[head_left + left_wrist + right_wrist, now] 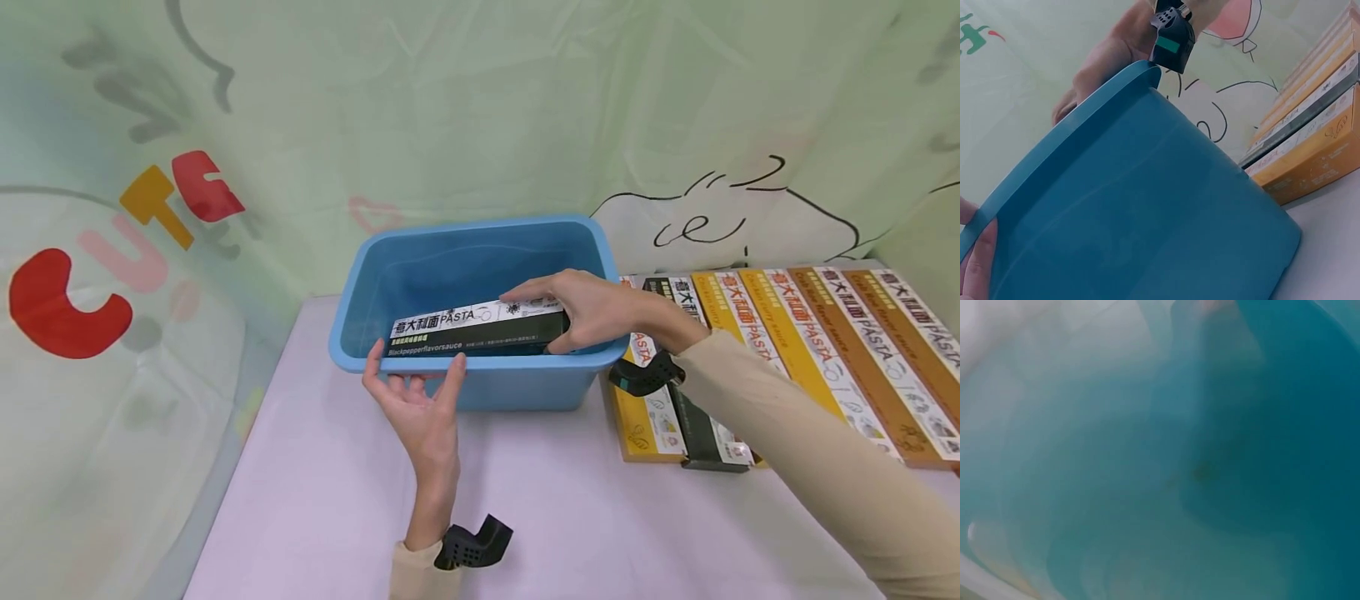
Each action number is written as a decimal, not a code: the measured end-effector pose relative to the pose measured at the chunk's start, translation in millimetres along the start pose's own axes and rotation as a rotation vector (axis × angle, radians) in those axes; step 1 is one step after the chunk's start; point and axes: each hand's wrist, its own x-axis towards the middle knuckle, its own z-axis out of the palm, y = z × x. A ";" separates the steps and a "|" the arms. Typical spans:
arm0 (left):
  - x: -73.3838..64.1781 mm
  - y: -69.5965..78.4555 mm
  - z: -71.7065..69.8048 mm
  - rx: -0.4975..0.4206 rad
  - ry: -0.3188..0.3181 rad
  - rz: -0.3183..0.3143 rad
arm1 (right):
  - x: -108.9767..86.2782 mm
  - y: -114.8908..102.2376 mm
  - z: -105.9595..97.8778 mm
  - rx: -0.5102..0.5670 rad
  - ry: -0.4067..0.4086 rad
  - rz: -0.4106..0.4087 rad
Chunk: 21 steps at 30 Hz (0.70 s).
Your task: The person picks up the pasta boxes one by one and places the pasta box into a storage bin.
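In the head view a blue plastic bin stands on the table. A black and white pasta box, marked black pepper flavor sauce, lies lengthwise inside its opening, slightly tilted. My right hand reaches over the bin's right side and grips the right end of this box between thumb and fingers. The left hand holds the bin's front rim near its left corner, with fingertips over the edge. The left wrist view shows fingers on both sides of that rim. The right wrist view is a blue blur.
To the right of the bin, several pasta boxes lie side by side in a row, yellow, black and brown. A printed green curtain hangs behind the table, which has a pale cover.
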 end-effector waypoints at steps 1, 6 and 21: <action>0.0 0.0 0.0 -0.001 0.001 0.001 | 0.3 0.4 0.1 -0.002 -0.003 -0.001; 0.3 -0.7 0.5 -0.002 0.006 -0.004 | 0.2 -0.1 -1.0 -0.030 -0.026 0.013; 0.2 -0.9 0.9 0.009 0.003 0.002 | 6.4 -2.9 3.6 -0.142 -0.071 0.044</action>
